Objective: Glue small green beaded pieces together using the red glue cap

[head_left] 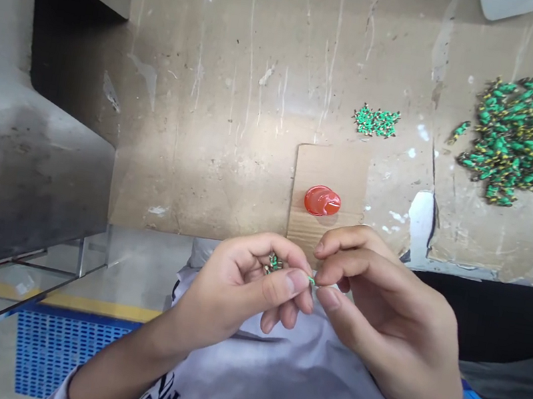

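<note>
Head view: left hand (239, 276) cups a few small green parts (274, 263), its fingers pinching one green piece (311, 279) with the right hand (382, 299). Judging by the counter (213, 151), a small sorted cluster (376, 121) lies apart from the large pile (523, 139), so most remains.

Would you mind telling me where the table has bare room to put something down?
The widest bare patch of the table lies between the grey machine housing and the red cap. A narrower strip runs between the small green pile and the large green pile. The right side is crowded, and both hands, left hand and right hand, fill the near edge.
</note>
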A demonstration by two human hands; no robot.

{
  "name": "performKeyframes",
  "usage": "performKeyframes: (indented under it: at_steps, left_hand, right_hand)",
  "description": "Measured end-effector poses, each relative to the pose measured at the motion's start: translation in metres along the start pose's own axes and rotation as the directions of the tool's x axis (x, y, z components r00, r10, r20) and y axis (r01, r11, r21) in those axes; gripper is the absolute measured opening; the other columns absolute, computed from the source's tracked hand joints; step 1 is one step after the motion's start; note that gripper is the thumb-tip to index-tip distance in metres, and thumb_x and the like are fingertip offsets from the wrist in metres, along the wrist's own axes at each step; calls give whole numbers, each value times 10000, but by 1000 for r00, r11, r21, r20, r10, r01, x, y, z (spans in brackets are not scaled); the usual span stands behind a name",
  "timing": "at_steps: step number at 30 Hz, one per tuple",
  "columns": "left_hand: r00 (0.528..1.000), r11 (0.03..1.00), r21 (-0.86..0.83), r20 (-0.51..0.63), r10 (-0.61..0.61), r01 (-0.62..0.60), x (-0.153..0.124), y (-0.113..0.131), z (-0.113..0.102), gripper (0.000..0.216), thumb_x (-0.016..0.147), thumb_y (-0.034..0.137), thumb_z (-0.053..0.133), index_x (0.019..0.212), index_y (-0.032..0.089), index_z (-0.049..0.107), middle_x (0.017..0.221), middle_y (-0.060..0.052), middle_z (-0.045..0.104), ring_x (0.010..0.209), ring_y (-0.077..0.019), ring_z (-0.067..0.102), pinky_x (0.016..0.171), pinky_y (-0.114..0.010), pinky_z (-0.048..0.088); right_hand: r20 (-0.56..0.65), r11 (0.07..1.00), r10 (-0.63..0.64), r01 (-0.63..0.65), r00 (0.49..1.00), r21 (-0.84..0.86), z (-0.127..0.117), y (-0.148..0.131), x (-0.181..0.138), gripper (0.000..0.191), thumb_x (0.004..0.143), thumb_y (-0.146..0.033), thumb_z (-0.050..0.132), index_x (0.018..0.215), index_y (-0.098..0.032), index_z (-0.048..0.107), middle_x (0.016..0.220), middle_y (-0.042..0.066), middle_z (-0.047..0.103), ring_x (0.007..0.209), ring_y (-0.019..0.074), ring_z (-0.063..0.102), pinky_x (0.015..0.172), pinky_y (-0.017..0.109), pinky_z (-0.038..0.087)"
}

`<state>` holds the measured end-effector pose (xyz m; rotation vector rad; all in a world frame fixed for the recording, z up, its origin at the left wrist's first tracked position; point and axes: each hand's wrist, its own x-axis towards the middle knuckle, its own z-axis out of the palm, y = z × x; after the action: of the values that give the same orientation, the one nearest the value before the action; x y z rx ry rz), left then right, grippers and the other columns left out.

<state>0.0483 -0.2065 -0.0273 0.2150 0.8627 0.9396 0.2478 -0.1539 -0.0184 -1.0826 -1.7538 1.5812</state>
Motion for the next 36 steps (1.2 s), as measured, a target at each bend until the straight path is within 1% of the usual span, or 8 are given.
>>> performKeyframes:
  at_steps: [7,14,18,21,27,32,36]
  left_hand:
    - [1000,999,-49,21,8,-7,2,-2,2,125,1032,259,822,945,185,773,783,34,793,585,-31,677,507,-71,526]
    - [1000,1000,-19,9,9,-8,0,-2,1,189,1029,302,832,928,169,744,773,24,782,565,-30,659,498,-75,519]
    - [1000,1000,-4,2,28,-28,0,-2,1,188,1029,299,830,936,163,740,777,13,777,572,-39,663,500,-85,521]
    - [999,999,15,-3,36,-36,0,-3,1,195,1028,303,829,935,159,735,773,4,770,571,-47,660,494,-95,509]
    - [998,997,73,-68,9,-4,0,0,5,264,990,373,855,900,160,728,743,-16,752,548,-82,636,457,-136,475]
    - [997,996,91,-82,7,1,1,0,4,284,974,401,864,893,162,734,727,-23,744,540,-94,625,446,-152,463]
    - [998,999,44,-60,25,-23,0,-1,3,235,1006,367,836,921,165,752,756,-21,761,561,-87,641,470,-143,480]
  right_hand:
    - [-18,1000,10,-10,1000,4,1,2,-2,117,1052,-199,730,971,-273,689,1066,9,662,1059,166,661,790,286,522]
    - [-2,1000,1,-1,1000,-15,2,0,1,127,1077,-219,699,961,-268,683,1050,4,668,1038,150,673,793,264,531]
    - [8,1000,-3,3,1000,-13,3,-1,1,133,1088,-212,678,964,-260,670,1065,-2,660,996,128,662,803,244,535]
    - [11,1000,-5,5,1000,-8,3,-1,2,130,1090,-222,677,965,-256,669,1063,1,657,1002,130,658,807,243,537]
    - [-4,1000,-5,5,1000,9,1,-1,2,115,1086,-203,668,988,-263,680,1057,6,661,1006,141,658,789,261,533]
    - [-10,1000,6,-6,1000,23,3,1,1,98,1046,-211,737,986,-268,684,1064,11,663,993,160,648,759,286,525]
    - [-18,1000,14,-13,1000,12,4,2,0,118,1051,-214,735,961,-266,679,1072,8,660,994,156,653,761,287,519]
